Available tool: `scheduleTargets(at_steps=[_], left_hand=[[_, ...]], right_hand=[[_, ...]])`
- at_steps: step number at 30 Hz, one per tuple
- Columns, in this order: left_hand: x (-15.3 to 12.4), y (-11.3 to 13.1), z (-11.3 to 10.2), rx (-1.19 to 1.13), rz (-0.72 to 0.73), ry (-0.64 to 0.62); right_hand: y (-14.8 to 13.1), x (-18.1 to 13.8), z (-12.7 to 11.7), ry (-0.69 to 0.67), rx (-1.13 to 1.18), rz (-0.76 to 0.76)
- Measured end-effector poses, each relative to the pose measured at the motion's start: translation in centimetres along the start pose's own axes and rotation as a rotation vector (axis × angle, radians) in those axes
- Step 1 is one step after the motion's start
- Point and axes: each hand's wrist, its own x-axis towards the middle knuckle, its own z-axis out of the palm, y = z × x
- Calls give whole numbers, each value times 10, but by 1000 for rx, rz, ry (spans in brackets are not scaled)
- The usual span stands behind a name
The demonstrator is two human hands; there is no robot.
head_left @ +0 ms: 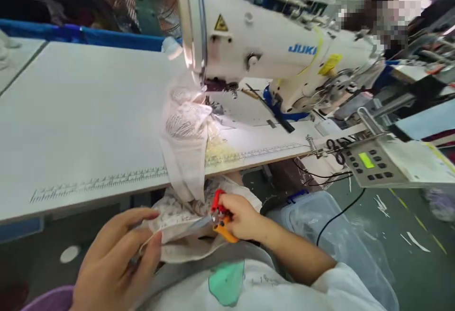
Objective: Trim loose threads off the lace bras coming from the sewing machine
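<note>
My right hand [245,216] grips a pair of scissors [224,231] with red and orange handles. Its blades point left, along the edge of a pale lace fabric [174,211] gathered over my lap. On the other side, my left hand [115,254] pinches the fabric's left end between thumb and fingers. A white strip of lace cloth [186,159] runs from under the needle area of a white sewing machine [249,36], over the table's front edge, down to the lap. Where the strip and the lap fabric join is not clear.
The white sewing table [88,112] has a printed ruler along its front edge. At the right are a control panel [373,164], small black-handled scissors [336,150] and a hanging cable. A clear plastic bin [341,235] stands on the floor, with scraps beyond it.
</note>
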Motion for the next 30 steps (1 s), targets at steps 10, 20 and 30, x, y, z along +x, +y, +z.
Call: scheduleTargets(at_steps=[10,20,30], left_hand=[[-8,14,12,-41,551,-410],[14,10,33,-174,272,-531],[20,12,43,-285,60,-637]], right_hand=[[2,3,-5,103,15,113],[-1,2,-8,56,47,141],[-17,-7,-21,-61,-36,57]])
